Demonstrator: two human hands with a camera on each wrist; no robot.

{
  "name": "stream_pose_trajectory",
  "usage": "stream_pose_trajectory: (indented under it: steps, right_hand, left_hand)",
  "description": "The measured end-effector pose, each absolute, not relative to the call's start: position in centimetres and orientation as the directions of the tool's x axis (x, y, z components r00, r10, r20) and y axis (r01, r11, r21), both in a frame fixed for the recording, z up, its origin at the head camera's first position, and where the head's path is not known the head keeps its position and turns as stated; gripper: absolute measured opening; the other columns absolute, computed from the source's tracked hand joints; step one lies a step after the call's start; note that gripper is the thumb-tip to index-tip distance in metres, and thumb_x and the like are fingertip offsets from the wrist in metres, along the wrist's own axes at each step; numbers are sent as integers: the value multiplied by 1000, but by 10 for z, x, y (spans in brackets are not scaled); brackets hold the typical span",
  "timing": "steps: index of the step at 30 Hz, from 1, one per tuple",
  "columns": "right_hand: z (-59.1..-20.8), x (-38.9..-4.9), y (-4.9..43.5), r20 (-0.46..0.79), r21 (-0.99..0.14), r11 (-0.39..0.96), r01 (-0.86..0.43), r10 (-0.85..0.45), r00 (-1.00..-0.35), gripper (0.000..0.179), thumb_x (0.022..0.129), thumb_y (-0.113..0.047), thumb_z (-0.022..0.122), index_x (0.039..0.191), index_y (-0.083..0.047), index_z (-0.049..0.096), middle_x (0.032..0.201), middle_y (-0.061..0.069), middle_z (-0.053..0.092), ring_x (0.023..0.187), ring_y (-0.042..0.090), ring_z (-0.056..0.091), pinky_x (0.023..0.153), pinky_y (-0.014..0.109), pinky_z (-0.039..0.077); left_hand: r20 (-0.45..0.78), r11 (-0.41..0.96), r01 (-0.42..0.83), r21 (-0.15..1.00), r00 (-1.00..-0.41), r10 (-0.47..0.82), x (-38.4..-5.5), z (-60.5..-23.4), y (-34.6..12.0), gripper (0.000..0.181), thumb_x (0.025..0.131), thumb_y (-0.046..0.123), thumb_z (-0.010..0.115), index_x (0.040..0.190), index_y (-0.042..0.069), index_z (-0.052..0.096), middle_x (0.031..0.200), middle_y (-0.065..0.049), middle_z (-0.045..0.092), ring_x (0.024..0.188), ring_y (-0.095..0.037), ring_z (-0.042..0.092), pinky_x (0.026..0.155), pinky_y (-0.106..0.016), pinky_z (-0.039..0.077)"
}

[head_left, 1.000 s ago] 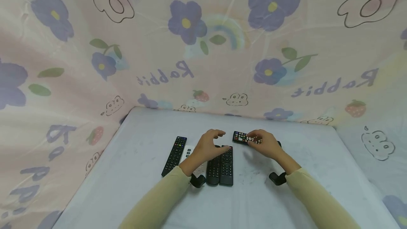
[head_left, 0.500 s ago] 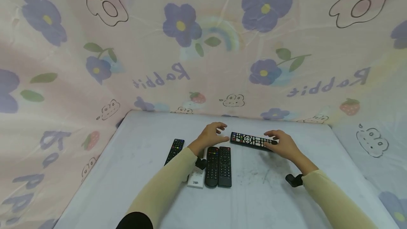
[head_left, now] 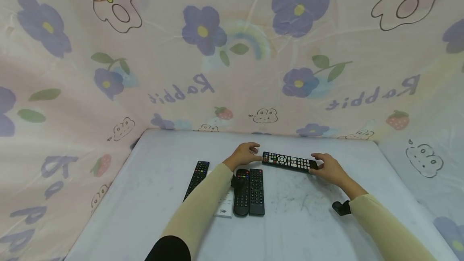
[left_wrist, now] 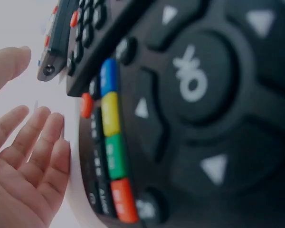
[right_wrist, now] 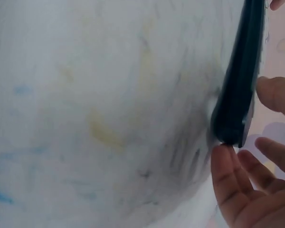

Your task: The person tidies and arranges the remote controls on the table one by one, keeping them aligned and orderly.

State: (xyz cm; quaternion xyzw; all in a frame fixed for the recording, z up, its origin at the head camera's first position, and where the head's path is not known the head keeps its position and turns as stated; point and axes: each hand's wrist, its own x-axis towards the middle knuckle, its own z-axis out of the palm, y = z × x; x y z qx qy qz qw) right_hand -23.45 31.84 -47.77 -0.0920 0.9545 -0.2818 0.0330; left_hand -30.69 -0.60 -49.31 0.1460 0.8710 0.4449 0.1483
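A black remote control (head_left: 290, 161) with white and coloured buttons lies crosswise on the white table, between the two hands. My left hand (head_left: 243, 154) is at its left end, thumb and fingers spread apart; the left wrist view shows the palm (left_wrist: 28, 175) and a gap between fingers and remote end. At the other end is my right hand (head_left: 330, 168), its fingertips touching the remote's end in the right wrist view, fingers loosely extended. Nearer me, two black remotes, one rounded (head_left: 241, 196) and one straight (head_left: 257, 192), lie side by side.
Left of those, a white remote (head_left: 225, 206) and another black remote (head_left: 197, 176) are partly covered by my left sleeve (head_left: 203, 200). The white table (head_left: 301, 228) ends at a patterned curtain (head_left: 232, 71) behind and at the sides.
My right hand has slid rightward along the crosswise remote to its right end, uncovering the buttons. My left hand has shifted slightly forward and right to the remote's left end.
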Motion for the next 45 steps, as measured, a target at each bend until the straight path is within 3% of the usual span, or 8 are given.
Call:
stream_pose_trajectory:
  steps: [15, 26, 37, 45]
  right_hand:
    - [-488, -237, 322, -74, -566, 818, -105, -177, -981, 60, 84, -19, 73, 131, 10, 49, 125, 34, 51, 94, 36, 65, 72, 41, 55]
    - [-485, -235, 319, -87, -572, 814, -102, -183, -979, 58, 82, -14, 73, 130, 9, 51, 120, 32, 57, 92, 32, 64, 71, 40, 54]
    - [-492, -236, 322, -78, -540, 835, -110, -179, -981, 57, 84, -18, 73, 131, 7, 52, 121, 31, 58, 95, 34, 64, 73, 42, 55]
    - [-488, -225, 321, -30, -602, 790, -118, -170, -985, 60, 84, -18, 74, 132, 7, 51, 122, 33, 54, 102, 42, 64, 77, 43, 57]
  left_hand:
    - [-235, 611, 51, 790, -895, 379, -312, -494, 3, 53, 84, 22, 76, 133, 20, 57, 118, 2, 64, 109, -16, 59, 81, -28, 52]
    - [-220, 609, 109, 785, -871, 440, -311, -496, 5, 52, 82, 18, 77, 131, 21, 59, 121, 1, 64, 115, -20, 59, 95, -35, 50]
    - [-183, 573, 123, 810, -875, 448, -309, -494, 7, 52, 84, 13, 75, 132, 17, 58, 121, 0, 62, 113, -18, 59, 93, -33, 50]
    - [-136, 485, 146, 862, -855, 500, -310, -485, 2, 54, 86, 12, 72, 137, 17, 53, 130, -4, 57, 114, -18, 59, 85, -30, 54]
